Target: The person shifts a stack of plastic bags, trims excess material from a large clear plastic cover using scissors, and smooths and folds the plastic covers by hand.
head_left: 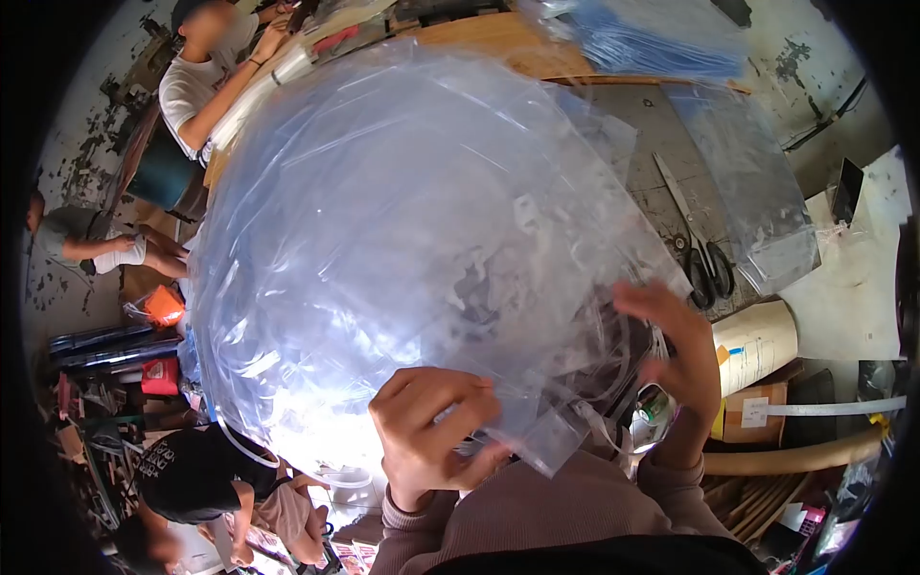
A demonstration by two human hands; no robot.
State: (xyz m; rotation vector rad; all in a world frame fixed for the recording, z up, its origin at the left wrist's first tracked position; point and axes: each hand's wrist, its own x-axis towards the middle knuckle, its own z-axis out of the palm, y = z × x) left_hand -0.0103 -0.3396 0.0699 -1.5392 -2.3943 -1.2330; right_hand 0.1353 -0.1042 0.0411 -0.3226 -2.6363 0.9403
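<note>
A large pile of clear plastic sheets or bags (383,211) fills the middle of the view. At its lower edge, my left hand (436,426) has its fingers curled round a piece of clear plastic (546,436), close to my body. To the right, my right hand (676,345) is raised beside the pile's edge, its thumb and fingers apart and nothing visible between them. Black-handled scissors (704,264) lie beyond my right hand on a grey surface.
Blue-tinted plastic sheets (642,38) lie at the top right on a wooden table (489,38). Beside my right arm are a cardboard roll (757,345) and a box (752,417). People sit at the upper left (196,96), left (81,240) and lower left (196,474).
</note>
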